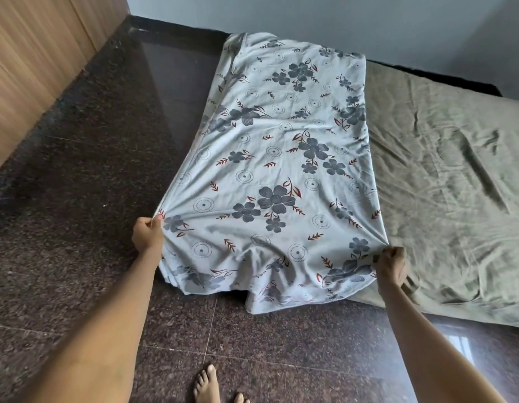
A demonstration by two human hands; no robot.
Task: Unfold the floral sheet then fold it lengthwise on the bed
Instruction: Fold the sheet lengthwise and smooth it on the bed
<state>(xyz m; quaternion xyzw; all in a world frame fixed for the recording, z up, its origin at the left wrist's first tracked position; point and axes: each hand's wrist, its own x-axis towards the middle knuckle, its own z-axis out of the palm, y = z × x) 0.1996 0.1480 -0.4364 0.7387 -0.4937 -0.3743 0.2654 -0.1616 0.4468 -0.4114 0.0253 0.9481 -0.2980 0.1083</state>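
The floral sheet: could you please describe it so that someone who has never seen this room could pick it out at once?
On the dark stone floor lies a low bed covered in plain olive cloth. The floral sheet is the long pale strip along the bed's left side, its near end gripped by the left hand and right hand. Only it bears grey-blue flowers and rust leaves.

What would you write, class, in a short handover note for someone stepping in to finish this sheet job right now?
Left hand: grip pinches the near left corner of the floral sheet.
Right hand: grip holds the near right corner.
Sheet: a long narrow strip along the left side of the bed, far end near the wall, near edge hanging over the floor.
Done: it looks already folded lengthwise, pulled taut.
Left: lay the near end flat on the bed and smooth it.
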